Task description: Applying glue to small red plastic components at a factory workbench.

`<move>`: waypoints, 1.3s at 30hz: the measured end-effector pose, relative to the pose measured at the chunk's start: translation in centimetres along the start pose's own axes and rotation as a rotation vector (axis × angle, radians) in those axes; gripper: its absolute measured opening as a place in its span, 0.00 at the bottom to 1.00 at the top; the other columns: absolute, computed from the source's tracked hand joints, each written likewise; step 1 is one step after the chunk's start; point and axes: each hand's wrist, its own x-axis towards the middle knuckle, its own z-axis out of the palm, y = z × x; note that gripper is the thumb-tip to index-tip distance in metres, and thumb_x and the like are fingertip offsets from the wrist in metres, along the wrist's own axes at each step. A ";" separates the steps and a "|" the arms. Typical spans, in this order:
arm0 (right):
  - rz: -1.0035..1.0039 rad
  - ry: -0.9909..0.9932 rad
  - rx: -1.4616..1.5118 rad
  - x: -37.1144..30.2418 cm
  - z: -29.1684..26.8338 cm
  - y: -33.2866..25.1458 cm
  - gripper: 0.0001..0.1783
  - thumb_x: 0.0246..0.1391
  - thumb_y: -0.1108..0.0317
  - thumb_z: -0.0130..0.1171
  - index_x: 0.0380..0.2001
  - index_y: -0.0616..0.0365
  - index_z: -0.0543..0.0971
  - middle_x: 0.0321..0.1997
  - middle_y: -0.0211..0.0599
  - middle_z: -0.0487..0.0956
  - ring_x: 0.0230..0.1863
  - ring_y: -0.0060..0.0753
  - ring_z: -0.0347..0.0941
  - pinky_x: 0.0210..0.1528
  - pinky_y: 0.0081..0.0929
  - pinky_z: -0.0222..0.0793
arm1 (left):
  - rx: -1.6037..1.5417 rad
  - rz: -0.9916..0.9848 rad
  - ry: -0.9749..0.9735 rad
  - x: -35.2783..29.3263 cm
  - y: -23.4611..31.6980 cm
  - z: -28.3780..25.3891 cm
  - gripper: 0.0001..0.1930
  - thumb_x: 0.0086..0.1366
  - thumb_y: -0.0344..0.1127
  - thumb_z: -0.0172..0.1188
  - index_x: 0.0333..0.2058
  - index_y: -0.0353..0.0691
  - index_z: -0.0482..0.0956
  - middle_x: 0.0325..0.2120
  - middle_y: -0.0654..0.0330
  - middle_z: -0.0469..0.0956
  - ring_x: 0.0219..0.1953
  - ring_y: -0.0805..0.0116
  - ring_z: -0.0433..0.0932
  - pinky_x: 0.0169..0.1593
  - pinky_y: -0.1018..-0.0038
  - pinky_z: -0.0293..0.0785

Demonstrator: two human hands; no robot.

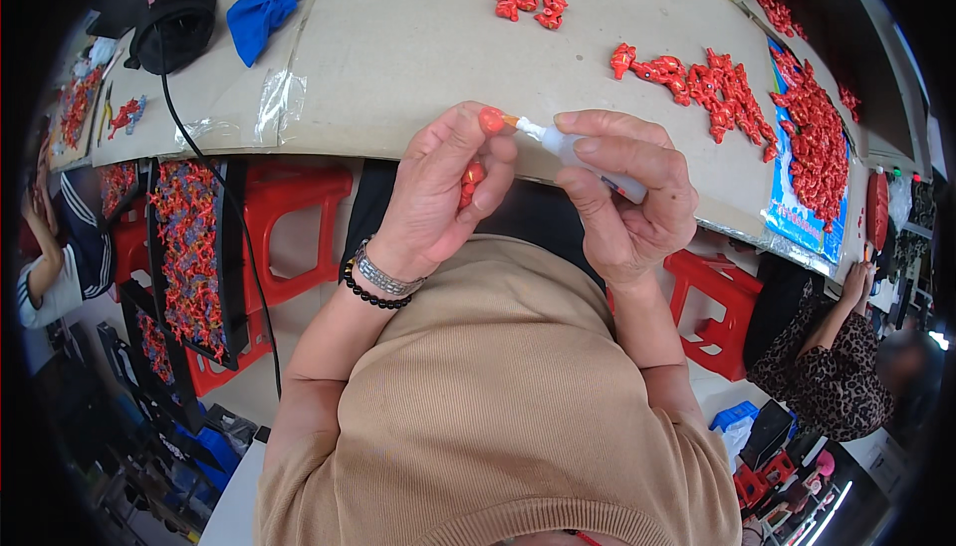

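Close to the table's near edge, my left hand [443, 183] is closed on a small glossy red plastic piece [491, 121] between thumb and fingertip. Another red bit [472, 184] shows among its curled fingers; whether the two are joined I cannot tell. My right hand [632, 183] grips a small whitish squeeze bottle [578, 151], tilted with its narrow white nozzle toward the left hand. The nozzle tip meets a thin orange part beside the red piece; exact contact is too small to make out. A metal watch and dark beads circle my left wrist.
Small red pieces lie ahead in a little group [528, 0], a longer cluster [707, 88] and a heap on a blue sheet [817, 148]. A black cable [214, 173] hangs at left, near a blue cloth [264, 16] and a filled tray [189, 257]. Other people sit at both sides.
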 end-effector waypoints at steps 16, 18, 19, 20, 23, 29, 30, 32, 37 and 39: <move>-0.069 0.051 -0.015 0.2 -0.4 -0.1 0.15 0.42 0.80 0.66 0.35 0.63 0.74 0.35 0.48 0.80 0.37 0.38 0.78 0.35 0.25 0.73 | 0.007 0.030 0.042 0.0 0.1 0.5 0.13 0.70 0.45 0.51 0.38 0.40 0.74 0.26 0.65 0.75 0.15 0.82 0.63 0.14 0.86 0.53; -0.008 0.007 -0.029 0.0 -0.5 -0.2 0.14 0.48 0.74 0.67 0.37 0.60 0.73 0.39 0.49 0.80 0.42 0.37 0.78 0.40 0.25 0.72 | 0.008 0.025 0.024 0.0 0.0 0.4 0.13 0.70 0.44 0.51 0.38 0.40 0.74 0.27 0.65 0.75 0.15 0.82 0.63 0.14 0.86 0.53; -0.004 0.007 -0.021 0.0 -0.4 -0.1 0.14 0.48 0.74 0.67 0.37 0.60 0.73 0.39 0.49 0.80 0.42 0.37 0.77 0.41 0.25 0.72 | 0.008 0.025 0.024 0.0 0.0 0.4 0.13 0.70 0.44 0.51 0.38 0.40 0.74 0.27 0.65 0.75 0.15 0.82 0.63 0.14 0.86 0.53; 0.001 0.007 -0.013 0.0 -0.4 -0.1 0.14 0.48 0.75 0.66 0.37 0.60 0.73 0.39 0.49 0.80 0.42 0.36 0.77 0.41 0.25 0.72 | 0.007 0.028 0.029 0.0 0.0 0.4 0.13 0.70 0.44 0.51 0.38 0.40 0.74 0.27 0.65 0.75 0.15 0.82 0.63 0.14 0.86 0.53; 0.008 0.012 -0.018 0.0 -0.4 -0.1 0.13 0.48 0.75 0.66 0.36 0.60 0.73 0.39 0.49 0.80 0.41 0.36 0.77 0.40 0.25 0.72 | 0.000 0.030 0.031 0.0 0.0 0.4 0.12 0.70 0.43 0.51 0.38 0.40 0.74 0.28 0.65 0.75 0.15 0.82 0.63 0.14 0.86 0.53; -0.021 0.007 -0.049 0.1 -0.6 -0.2 0.13 0.48 0.75 0.66 0.36 0.60 0.74 0.39 0.49 0.80 0.42 0.36 0.78 0.40 0.24 0.72 | -0.015 0.041 0.026 0.1 0.0 0.4 0.11 0.69 0.41 0.53 0.40 0.40 0.73 0.31 0.64 0.76 0.15 0.82 0.63 0.15 0.86 0.53; -0.020 0.007 -0.049 0.1 -0.7 -0.2 0.13 0.48 0.75 0.66 0.36 0.60 0.74 0.39 0.49 0.80 0.42 0.36 0.78 0.40 0.24 0.72 | -0.017 0.046 0.020 0.1 0.0 0.3 0.11 0.69 0.41 0.53 0.40 0.40 0.73 0.31 0.64 0.77 0.16 0.82 0.63 0.15 0.86 0.54; -0.008 0.000 -0.064 0.0 -0.8 -0.2 0.13 0.48 0.75 0.66 0.36 0.61 0.74 0.38 0.49 0.80 0.41 0.36 0.78 0.40 0.24 0.72 | -0.019 0.053 0.011 0.1 0.0 0.3 0.10 0.69 0.40 0.53 0.41 0.40 0.73 0.31 0.65 0.77 0.16 0.82 0.63 0.16 0.86 0.54; -0.097 0.077 -0.067 0.3 -0.5 0.2 0.16 0.36 0.84 0.64 0.33 0.65 0.77 0.31 0.46 0.81 0.30 0.37 0.79 0.28 0.24 0.74 | -0.026 0.067 0.009 0.0 0.1 0.6 0.09 0.68 0.38 0.54 0.42 0.40 0.73 0.31 0.65 0.77 0.16 0.82 0.63 0.16 0.86 0.55; -0.086 0.075 -0.067 0.4 -0.5 0.1 0.16 0.35 0.84 0.64 0.33 0.65 0.77 0.31 0.46 0.81 0.30 0.37 0.79 0.28 0.23 0.74 | -0.032 0.071 0.007 0.0 0.0 0.6 0.09 0.67 0.35 0.55 0.43 0.39 0.72 0.31 0.65 0.76 0.16 0.83 0.62 0.17 0.86 0.55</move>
